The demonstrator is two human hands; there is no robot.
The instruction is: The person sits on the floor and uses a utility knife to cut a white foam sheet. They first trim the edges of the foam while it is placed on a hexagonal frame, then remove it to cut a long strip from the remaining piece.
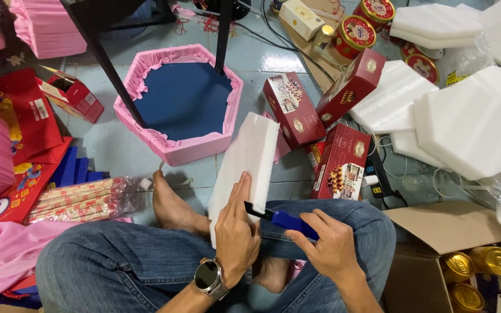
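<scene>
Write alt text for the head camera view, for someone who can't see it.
A person sitting cross-legged on the floor presses a white foam sheet down with the left hand while the right hand holds a blue utility knife against it. A pink hexagonal box lies ahead.

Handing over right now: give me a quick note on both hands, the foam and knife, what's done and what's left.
Left hand: pressed flat on the white foam slab, which rests on the lap.
Right hand: grips the blue knife, blade at the slab's right edge.
Pink hexagonal box: open on the floor, lined, no foam in it.
Done: several cut foam hexagons stacked at right.
Left: this slab shows no cut.
</scene>
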